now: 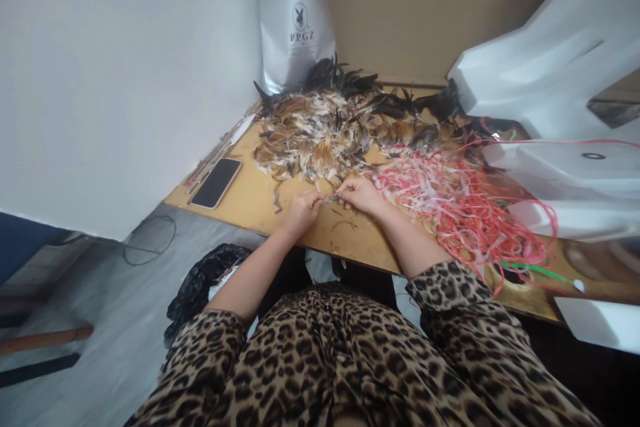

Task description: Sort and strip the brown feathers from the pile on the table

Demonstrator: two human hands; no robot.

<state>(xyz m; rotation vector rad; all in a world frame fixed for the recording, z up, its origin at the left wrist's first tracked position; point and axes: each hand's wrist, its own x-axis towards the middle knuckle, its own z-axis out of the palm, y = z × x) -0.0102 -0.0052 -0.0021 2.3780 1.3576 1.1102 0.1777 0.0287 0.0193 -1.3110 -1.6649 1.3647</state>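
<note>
Counter [253, 197]: could lose loose bits over the near edge if brushed; flat, smooth, tan.
Feather pile [320, 140]: could scatter if knocked, being light and unbound; wispy, curved, brown, cream and black.
Ribbon tangle [440, 193]: could snag the right sleeve [450, 287], lying so near; thin, looping, pink and white.
Phone [217, 183]: flat, rectangular, dark-faced.
Left hand [304, 210]: grip pinched narrow on a feathery piece [331, 199].
Right hand [361, 193]: grip pinched on the same.
Feathery piece: between both hands, over the near counter; could slip or tear if pulled unevenly; thin, greyish, blurred.

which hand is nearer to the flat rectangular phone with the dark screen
Left. The left hand is right of the dark-screened phone; the right hand is farther right.
</note>
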